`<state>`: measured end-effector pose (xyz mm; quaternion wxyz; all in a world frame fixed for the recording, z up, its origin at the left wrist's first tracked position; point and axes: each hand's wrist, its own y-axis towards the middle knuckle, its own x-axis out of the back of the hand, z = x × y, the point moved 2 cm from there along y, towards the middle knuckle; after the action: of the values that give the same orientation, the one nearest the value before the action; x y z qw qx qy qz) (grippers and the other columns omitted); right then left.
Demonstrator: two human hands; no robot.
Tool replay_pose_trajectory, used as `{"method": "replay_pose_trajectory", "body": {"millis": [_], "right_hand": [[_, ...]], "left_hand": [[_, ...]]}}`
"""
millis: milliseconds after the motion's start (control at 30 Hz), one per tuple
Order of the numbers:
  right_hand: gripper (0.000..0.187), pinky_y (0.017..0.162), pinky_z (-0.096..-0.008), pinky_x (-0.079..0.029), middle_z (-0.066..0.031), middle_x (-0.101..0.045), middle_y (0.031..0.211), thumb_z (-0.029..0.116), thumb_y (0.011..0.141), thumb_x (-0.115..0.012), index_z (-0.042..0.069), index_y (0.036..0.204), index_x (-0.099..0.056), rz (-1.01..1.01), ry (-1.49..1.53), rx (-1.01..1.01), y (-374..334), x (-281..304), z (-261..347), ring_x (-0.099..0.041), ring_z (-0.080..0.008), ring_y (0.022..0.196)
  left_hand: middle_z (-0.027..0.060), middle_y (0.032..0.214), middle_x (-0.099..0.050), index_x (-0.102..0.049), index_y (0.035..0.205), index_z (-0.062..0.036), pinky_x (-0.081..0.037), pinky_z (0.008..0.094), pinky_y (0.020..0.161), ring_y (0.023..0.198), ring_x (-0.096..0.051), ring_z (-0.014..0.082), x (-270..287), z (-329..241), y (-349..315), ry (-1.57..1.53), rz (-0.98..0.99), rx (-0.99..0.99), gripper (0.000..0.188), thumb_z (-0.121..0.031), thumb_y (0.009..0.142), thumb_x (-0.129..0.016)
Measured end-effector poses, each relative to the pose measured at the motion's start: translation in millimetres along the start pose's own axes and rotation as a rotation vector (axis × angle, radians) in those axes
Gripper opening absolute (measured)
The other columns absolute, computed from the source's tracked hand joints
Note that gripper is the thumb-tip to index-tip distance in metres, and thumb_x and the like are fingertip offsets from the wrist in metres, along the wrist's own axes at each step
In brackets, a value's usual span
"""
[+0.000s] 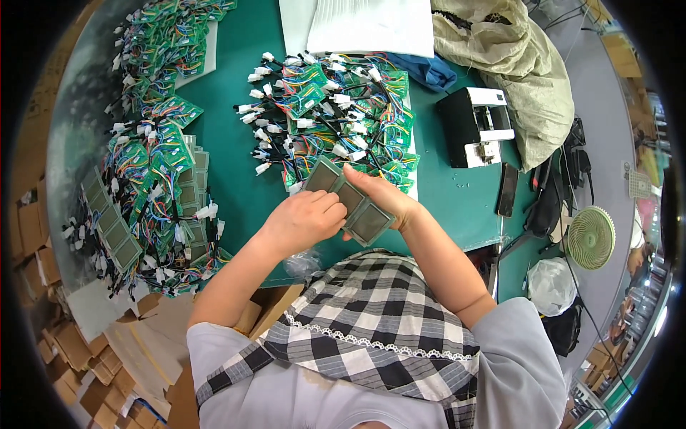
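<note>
Flat, grey-green, dark-windowed rectangular panel [351, 198]: gripped by the curled right hand [386, 196], touched by the half-curled left hand [306, 220], whose hold cannot be told.

The head camera, left of a side-by-side pair, looks steeply down over an apron [379, 307] and faces forward across the counter [464, 193]. It sits near enough that the panel [353, 199] shows clearly close to mid-view, while its wide fisheye reaches from cartons [75, 347] on the left to a fan [591, 237] on the right, bending straight edges toward the dark rim.
</note>
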<state>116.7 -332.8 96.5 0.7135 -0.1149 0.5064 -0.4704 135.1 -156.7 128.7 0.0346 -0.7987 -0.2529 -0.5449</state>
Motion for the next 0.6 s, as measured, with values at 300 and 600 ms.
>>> {"method": "replay_pose_trajectory", "body": {"millis": [300,600], "right_hand": [[0.069,0.058,-0.04,-0.064,-0.0162,-0.068,0.098,0.063,0.096,-0.046,0.0,0.123,-0.056,0.054,0.055,-0.008,8,0,-6,-0.072,-0.0255,0.073],[0.067,0.059,-0.0415,-0.064,-0.0159,-0.068,0.101,0.061,0.098,-0.045,0.001,0.124,-0.056,0.069,0.021,-0.042,11,-8,-9,-0.071,-0.0244,0.08]], "left_hand": [[0.003,0.077,-0.051,-0.055,0.082,-0.0114,-0.049,0.0355,0.065,0.073,-0.058,0.0214,1,5,-4,-0.047,0.009,0.003,0.02,-0.013,0.076,-0.074],[0.0026,0.075,-0.051,-0.051,0.075,-0.0109,-0.049,0.0345,0.065,0.071,-0.058,0.0201,6,7,-8,-0.064,0.046,-0.024,0.019,-0.012,0.078,-0.07]]}}
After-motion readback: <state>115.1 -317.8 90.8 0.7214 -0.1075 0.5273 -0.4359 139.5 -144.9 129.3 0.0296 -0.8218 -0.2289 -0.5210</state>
